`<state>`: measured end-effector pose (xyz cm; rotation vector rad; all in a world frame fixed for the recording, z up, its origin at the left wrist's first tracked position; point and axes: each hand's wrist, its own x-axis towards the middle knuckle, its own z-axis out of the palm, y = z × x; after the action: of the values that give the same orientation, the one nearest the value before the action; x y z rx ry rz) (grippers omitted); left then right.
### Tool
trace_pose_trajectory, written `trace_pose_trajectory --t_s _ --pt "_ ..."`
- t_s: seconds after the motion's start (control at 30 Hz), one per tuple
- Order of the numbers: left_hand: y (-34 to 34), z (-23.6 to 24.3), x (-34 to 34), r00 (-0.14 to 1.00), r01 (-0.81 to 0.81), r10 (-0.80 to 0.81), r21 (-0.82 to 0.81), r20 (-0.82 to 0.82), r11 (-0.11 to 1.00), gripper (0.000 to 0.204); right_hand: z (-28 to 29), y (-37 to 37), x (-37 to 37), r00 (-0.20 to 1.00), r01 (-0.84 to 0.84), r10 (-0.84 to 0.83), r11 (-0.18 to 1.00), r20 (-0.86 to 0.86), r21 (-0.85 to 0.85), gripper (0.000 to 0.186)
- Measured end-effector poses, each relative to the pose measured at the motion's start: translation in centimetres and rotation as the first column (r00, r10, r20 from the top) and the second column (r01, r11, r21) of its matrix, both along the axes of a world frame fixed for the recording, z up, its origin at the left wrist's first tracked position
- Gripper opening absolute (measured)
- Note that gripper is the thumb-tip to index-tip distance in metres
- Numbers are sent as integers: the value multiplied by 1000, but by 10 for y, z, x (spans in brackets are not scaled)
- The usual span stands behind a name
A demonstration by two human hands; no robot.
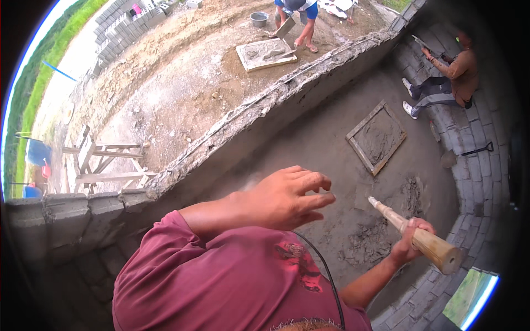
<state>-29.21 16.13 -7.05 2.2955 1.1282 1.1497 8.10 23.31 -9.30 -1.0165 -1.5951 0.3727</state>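
Observation:
My right hand (413,241) is wrapped round a pale bamboo pole (438,251) with ringed joints. The pole's thick sawn end is nearest to me, and its thin end slants down toward the grey mortar floor (309,149). Whether the tip touches the floor I cannot tell. In front of my chest, my left hand (290,198) is raised with bent fingers somewhat apart and nothing in it. Wet mortar (367,240) lies in rough heaps below the pole. Farther off, a wooden-framed mortar board (378,138) carries more mortar.
A low block wall (265,110) crosses from left to upper right. Beyond it, a person (301,22) bends over another mortar board (268,67) beside a bucket (258,19). At right, a seated person (455,71) holds a tool; a shovel (480,149) rests nearby. Wooden trestles (105,160) stand at left.

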Motion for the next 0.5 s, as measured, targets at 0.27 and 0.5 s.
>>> trace_pose_trajectory --t_s 0.27,0.5 --pt "20 -152 -84 954 0 -148 -492 -262 871 22 21 32 58 842 536 -531 843 -91 43 19" --pt "67 -197 -173 980 -71 -49 -563 -194 823 24 27 67 49 680 729 -727 684 -102 -15 20"
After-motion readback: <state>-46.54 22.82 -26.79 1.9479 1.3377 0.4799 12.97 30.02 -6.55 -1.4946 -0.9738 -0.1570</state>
